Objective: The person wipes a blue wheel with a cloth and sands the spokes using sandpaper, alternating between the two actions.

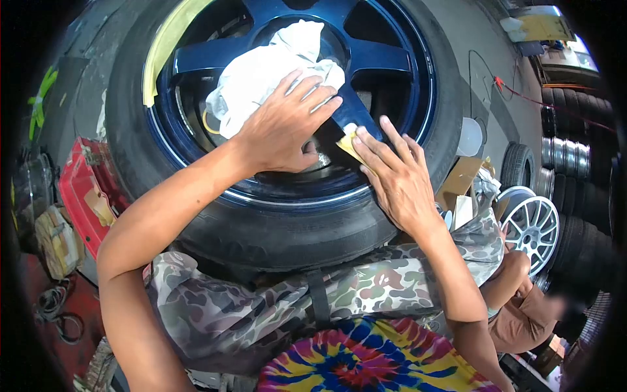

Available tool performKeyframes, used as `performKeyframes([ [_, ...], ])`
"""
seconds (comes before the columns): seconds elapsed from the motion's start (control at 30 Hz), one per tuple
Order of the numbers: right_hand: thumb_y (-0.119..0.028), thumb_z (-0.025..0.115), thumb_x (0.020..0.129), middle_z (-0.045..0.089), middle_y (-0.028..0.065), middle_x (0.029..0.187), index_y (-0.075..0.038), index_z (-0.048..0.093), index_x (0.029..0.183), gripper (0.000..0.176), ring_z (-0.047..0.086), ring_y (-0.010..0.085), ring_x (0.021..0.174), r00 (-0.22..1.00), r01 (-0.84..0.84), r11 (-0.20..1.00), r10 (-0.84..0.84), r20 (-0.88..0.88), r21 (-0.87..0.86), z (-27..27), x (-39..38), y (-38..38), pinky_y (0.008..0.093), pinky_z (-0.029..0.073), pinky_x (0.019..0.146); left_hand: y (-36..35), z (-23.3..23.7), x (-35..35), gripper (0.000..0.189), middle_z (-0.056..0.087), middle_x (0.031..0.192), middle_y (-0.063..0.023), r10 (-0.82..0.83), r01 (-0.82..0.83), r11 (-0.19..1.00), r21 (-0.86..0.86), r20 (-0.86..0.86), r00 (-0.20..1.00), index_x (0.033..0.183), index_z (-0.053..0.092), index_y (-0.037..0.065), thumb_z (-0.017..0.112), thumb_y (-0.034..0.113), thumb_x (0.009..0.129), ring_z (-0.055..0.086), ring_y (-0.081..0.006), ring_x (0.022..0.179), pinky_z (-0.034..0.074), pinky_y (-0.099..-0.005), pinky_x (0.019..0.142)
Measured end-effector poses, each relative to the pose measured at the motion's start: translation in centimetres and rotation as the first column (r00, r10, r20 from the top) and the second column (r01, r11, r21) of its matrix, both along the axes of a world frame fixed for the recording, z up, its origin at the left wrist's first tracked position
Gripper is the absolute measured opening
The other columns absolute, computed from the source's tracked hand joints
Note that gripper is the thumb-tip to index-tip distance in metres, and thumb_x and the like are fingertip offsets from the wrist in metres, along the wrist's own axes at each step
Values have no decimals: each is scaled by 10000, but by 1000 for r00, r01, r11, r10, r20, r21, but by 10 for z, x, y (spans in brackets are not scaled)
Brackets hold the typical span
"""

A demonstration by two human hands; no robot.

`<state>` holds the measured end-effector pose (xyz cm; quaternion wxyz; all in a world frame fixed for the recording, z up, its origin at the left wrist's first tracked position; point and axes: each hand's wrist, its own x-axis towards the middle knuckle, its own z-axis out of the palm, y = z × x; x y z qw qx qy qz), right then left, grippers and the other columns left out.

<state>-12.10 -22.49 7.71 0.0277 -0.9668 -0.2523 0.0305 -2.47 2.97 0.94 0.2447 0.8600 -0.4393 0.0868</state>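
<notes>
My left hand (284,127) lies over a bunched white cloth (261,78) at the middle of a blue wheel rim (385,55). Its fingers are spread on the cloth's lower right part, with the thumb apart from it. With my right hand (397,173) I hold a small folded yellow piece that looks like sandpaper (350,145) against a lower right spoke. My fingers press it down from above, some of them stretched out. The rim sits in a black tire (287,228), flat in front of me. Yellow masking tape (163,52) covers the rim's upper left edge.
An open red case (81,189) stands left of the tire. At right are a cardboard box (460,179), a white bucket (470,137), a white multi-spoke wheel (532,228) and stacked tires (575,176). Another person (522,307) sits at lower right. A red cable (555,104) runs across the upper right.
</notes>
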Motion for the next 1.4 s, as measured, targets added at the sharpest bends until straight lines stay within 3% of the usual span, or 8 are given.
performKeyframes([
  [0.13,-223,681,1032,615,78,1546,-99,687,1433,420,407,341,1561,998,-40,996,37,49,77,-8,24,17,540,357,1222,0,1,2,799,589,1473,-171,-2,3,1000,27,-25,1000,1448,620,33,793,188,683,486,-377,1459,309,-581,1295],
  [0.6,-205,691,1023,614,78,1546,-116,675,1450,437,430,336,1546,1000,-14,1000,14,-6,11,6,2,8,546,363,1220,0,-2,-2,827,595,1495,-158,9,-9,1000,20,2,1000,1470,607,48,824,222,692,484,-361,1477,299,-563,1309],
  [0.77,-185,680,1027,625,86,1534,-114,676,1449,428,438,345,1539,1000,6,995,-6,7,102,-7,11,17,547,367,1214,1,-2,0,868,585,1512,-164,-4,4,1000,28,-11,1000,1491,591,53,839,242,681,484,-358,1478,290,-561,1316],
  [0.87,-180,677,1029,634,91,1522,-107,676,1447,424,443,347,1533,1000,10,999,-10,-18,42,3,-2,7,538,369,1214,-1,-1,-1,889,576,1528,-167,0,0,999,54,-1,1000,1498,586,54,853,246,672,485,-356,1476,283,-559,1320],
  [1.4,-179,681,1033,670,95,1472,-101,685,1428,403,486,345,1500,1000,28,996,-28,0,89,2,4,12,546,364,1220,1,-4,-2,901,580,1536,-156,15,-14,999,37,-5,1000,1503,589,55,870,228,664,495,-355,1475,274,-555,1326],
])
